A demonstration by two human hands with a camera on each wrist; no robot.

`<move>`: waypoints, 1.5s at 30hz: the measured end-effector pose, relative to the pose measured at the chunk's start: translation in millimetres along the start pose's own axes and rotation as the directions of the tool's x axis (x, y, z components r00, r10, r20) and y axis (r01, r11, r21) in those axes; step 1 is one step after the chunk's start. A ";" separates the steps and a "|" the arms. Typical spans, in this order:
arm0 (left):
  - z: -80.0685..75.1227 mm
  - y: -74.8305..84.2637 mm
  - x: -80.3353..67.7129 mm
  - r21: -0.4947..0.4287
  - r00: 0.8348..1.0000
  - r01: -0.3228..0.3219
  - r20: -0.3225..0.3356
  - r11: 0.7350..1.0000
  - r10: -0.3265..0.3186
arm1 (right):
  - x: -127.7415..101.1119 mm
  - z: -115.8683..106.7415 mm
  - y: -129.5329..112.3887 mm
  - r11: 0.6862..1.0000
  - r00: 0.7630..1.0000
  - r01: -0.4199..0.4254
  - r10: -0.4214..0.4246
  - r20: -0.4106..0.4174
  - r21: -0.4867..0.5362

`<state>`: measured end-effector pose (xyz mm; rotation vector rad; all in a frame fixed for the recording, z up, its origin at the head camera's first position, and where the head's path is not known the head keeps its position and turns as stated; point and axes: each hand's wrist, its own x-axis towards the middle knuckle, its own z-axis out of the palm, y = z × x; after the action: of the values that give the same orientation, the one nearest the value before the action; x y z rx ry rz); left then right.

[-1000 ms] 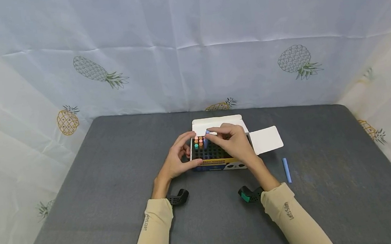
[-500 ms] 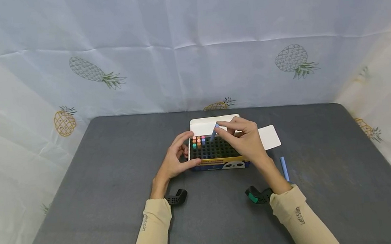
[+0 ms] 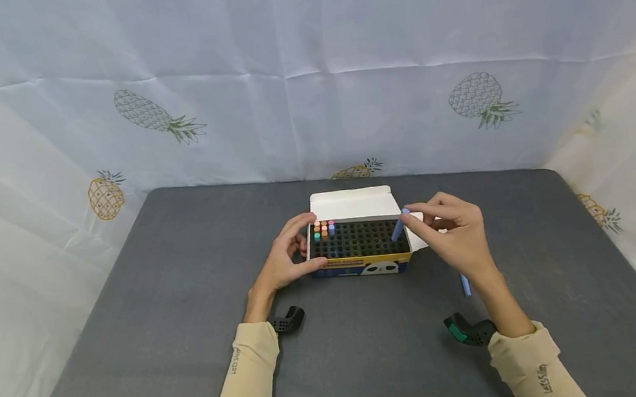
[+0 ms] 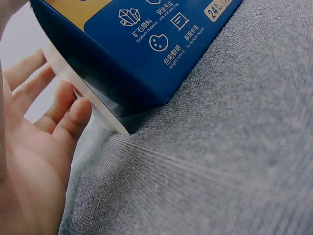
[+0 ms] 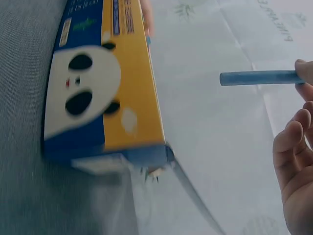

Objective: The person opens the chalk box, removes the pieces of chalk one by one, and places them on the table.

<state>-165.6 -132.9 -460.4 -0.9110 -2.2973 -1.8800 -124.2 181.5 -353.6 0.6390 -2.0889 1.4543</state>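
Note:
A chalk box, blue and yellow with a panda face, lies open on the table. Its black holed insert faces up, with several coloured chalk sticks standing in the left holes. My left hand grips the box's left end, thumb on the near edge and fingertips at the far edge. In the left wrist view its other fingers curl beside the white end flap. My right hand pinches a blue chalk stick by its upper end, tilted, its lower end over the insert's right end.
Another blue chalk stick lies on the grey table, right of the box and partly behind my right hand. The white lid is folded back. A pineapple-print curtain hangs behind the table.
My right hand has carried the blue chalk stick from the insert's left part rightward to above its right end. A blue chalk stick stays in the left holes. My left hand keeps its place.

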 end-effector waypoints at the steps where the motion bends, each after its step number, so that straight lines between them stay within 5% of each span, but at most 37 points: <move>1: 0.1 0.0 -0.1 0.000 1.000 0.001 0.001 1.000 -0.001 | -2.6 -5.3 0.1 1.000 1.000 0.001 -0.001 -0.004 -0.001; 8: 0.4 -1.4 0.0 0.000 1.000 0.007 -0.003 1.000 -0.007 | -20.3 -43.9 6.4 1.000 1.000 0.011 -0.011 -0.016 -0.009; 17: 0.8 -3.5 0.3 -0.001 1.000 0.006 -0.007 1.000 -0.006 | -50.7 -90.9 39.3 0.978 0.999 -0.019 0.009 0.050 0.209; 23: 0.2 -4.3 0.5 0.007 1.000 0.007 -0.004 1.000 -0.007 | -65.0 -111.7 54.2 0.984 0.979 -0.154 0.141 0.146 0.086; 30: 0.2 -4.7 0.1 -0.004 1.000 -0.005 -0.008 1.000 0.005 | -79.1 -128.3 69.1 0.953 0.922 -0.250 0.288 0.258 -0.172; 36: 1.5 -3.7 0.6 -0.007 0.999 -0.037 -0.009 0.999 0.037 | -87.2 -134.7 83.9 0.945 0.889 -0.277 0.320 0.326 -0.173; 45: 1.2 0.6 0.7 -0.002 1.000 0.017 -0.005 1.000 -0.017 | -88.7 -128.5 98.8 0.935 0.890 -0.285 0.339 0.305 -0.209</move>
<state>-165.6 -131.4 -459.9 -0.8886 -2.3085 -1.8885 -101.6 341.8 -442.5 0.5338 -2.6506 1.3979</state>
